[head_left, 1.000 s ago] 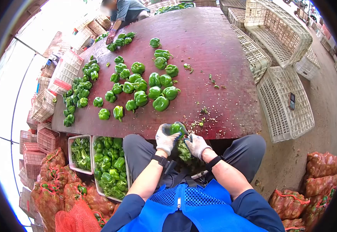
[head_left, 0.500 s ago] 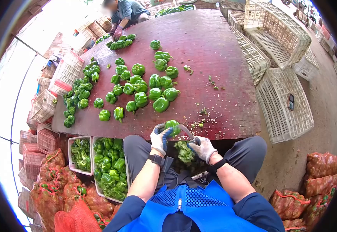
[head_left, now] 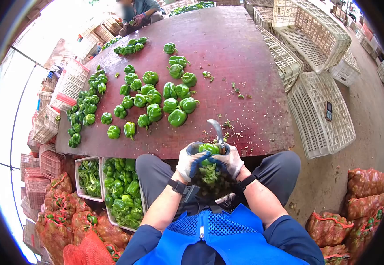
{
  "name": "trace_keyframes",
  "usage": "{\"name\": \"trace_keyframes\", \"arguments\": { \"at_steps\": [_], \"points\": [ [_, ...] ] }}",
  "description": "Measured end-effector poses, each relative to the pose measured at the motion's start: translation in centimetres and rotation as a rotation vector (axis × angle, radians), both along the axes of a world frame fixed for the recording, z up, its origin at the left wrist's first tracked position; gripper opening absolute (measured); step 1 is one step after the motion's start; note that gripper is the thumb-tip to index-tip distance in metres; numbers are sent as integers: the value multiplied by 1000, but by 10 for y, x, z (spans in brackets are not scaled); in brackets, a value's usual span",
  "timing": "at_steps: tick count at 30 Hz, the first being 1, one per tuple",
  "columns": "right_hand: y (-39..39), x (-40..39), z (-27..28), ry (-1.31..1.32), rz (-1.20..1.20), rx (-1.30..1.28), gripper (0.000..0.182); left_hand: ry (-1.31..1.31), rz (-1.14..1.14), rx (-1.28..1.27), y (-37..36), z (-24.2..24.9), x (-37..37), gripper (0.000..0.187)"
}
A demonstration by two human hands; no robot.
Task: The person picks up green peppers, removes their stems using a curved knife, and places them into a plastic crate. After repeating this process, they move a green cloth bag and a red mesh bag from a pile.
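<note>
Both my gloved hands meet at the table's near edge. My left hand (head_left: 189, 161) is closed round a green bell pepper (head_left: 209, 148). A knife with a curved blade (head_left: 216, 126) is gripped in my right hand (head_left: 230, 160), its blade pointing up and away from me. The right fingers also press against the pepper's side. Below the hands, between my knees, lie leafy green scraps (head_left: 209, 174). Whole green peppers (head_left: 177, 118) stand in loose groups on the red table (head_left: 245, 115), with pale seeds and cut bits (head_left: 227, 126) scattered near the hands.
Crates of peppers (head_left: 122, 194) and green pieces (head_left: 90, 177) stand at my left knee. Red mesh sacks (head_left: 59, 221) lie left, more sacks (head_left: 366, 190) right. A phone (head_left: 329, 111) rests on a white crate (head_left: 309, 119). Another person (head_left: 141, 13) works at the far left corner.
My hands have come together around the pepper and moved slightly down. The knife blade has swung from the pepper to point upward. The other person's hands have lifted off the table peppers.
</note>
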State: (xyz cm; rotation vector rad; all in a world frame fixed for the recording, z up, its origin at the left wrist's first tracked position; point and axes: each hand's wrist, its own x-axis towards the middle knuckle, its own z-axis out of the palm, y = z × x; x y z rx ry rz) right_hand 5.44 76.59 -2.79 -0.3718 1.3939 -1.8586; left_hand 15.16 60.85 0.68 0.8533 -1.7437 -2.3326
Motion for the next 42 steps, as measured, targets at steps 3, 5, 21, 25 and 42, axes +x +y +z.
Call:
{"name": "trace_keyframes", "arguments": {
  "at_steps": [3, 5, 21, 25, 42],
  "points": [
    [1, -4, 3, -68, -44, -44, 35, 37, 64, 92, 4, -7, -2, 34],
    [0, -7, -4, -212, -34, -52, 36, 60, 78, 147, 5, -12, 0, 29],
    [0, -12, -9, -332, -2, -14, 29, 178, 82, -52, 10, 0, 7, 44],
    [-6, -10, -13, -14, 38, 134, 28, 260, 126, -32, 16, -9, 8, 55],
    [-8, -7, 22, -321, 113, -203, 30, 442, -119, -195, 21, -6, 1, 86]
  ]
}}
